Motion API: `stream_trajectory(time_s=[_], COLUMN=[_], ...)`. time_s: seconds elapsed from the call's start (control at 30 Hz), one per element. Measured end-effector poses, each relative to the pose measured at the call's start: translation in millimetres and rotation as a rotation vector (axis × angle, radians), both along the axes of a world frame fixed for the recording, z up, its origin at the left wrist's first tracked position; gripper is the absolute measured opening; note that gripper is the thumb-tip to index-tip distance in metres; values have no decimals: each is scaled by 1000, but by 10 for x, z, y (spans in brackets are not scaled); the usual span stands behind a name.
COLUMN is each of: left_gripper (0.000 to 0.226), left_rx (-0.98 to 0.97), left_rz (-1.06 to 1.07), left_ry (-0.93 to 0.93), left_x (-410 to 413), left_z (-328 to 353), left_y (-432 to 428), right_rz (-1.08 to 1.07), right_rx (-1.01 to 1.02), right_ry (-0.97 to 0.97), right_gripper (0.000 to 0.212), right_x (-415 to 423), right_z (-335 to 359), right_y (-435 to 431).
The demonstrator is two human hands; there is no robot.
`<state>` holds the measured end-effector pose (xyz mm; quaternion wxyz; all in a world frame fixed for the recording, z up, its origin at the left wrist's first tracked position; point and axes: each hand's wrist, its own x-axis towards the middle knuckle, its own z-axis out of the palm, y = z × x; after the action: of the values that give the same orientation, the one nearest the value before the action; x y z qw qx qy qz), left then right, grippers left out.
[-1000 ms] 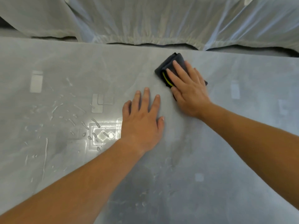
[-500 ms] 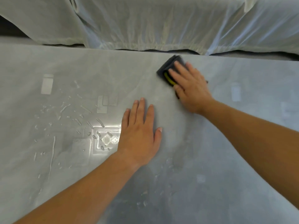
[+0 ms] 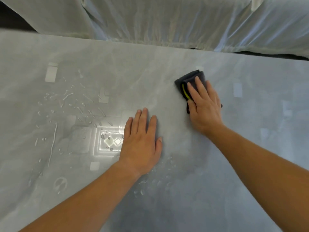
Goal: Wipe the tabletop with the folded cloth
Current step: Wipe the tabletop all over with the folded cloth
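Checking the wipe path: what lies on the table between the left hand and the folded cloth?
Nothing: in the head view, bare grey tabletop separates the flat left hand from the folded cloth under the right hand.

Pale draped sheet (image 3: 167, 22) behind.

The right hand (image 3: 204, 104) lies flat over the folded cloth (image 3: 192, 79), hiding most of it; only the far end and a yellow-green edge strip show. Both forearms are cut off by the lower and right picture edges. The white drape (image 3: 167, 22) beyond the tabletop (image 3: 250, 164) conceals whatever it covers.
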<state>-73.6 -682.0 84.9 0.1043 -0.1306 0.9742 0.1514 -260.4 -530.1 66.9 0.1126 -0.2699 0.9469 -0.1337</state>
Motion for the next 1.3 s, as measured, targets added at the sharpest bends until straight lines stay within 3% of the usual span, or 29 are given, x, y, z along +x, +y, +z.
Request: stream_trajectory(time_s=[0.07, 0.1, 0.2, 0.27, 0.47, 0.57, 0.67, 0.83, 0.9, 1.1, 1.3], left_gripper=[66, 65, 63, 61, 57, 58, 59, 58, 59, 65, 67], left_rx=[22, 36, 82, 117, 71, 33, 17, 22, 28, 56, 152], left_rz=[14, 21, 72, 122, 180, 179, 172, 207, 200, 184, 207], left_ry=[19, 28, 67, 83, 23, -7, -21, -30, -41, -59, -69], left_x=[51, 89, 238, 374, 806, 1001, 1132, 1300, 1344, 1405, 1422], left_z=[8, 20, 63, 100, 160, 191, 210, 195, 175, 120, 116], left_y=[78, 127, 271, 342, 393, 444, 510, 606, 632, 620, 588], right_rz=[-166, -132, 249, 390, 25, 267, 528, 108, 132, 501, 63], right_rx=[-5, 4, 33, 32, -11, 22, 41, -24, -34, -2, -39], right_ry=[-13, 3, 8, -35, -61, -25, -25, -40, -24, -12, -56], right_gripper=[54, 55, 56, 54, 53, 55, 53, 54, 55, 55, 56], right_x=[223, 424, 957, 901, 906, 1311, 1170, 1118, 1386, 1675, 1633], right_z=[21, 29, 39, 36, 79, 47, 23, 28, 43, 7, 59], right_y=[-102, -101, 200, 434, 338, 487, 769, 592, 562, 1014, 834])
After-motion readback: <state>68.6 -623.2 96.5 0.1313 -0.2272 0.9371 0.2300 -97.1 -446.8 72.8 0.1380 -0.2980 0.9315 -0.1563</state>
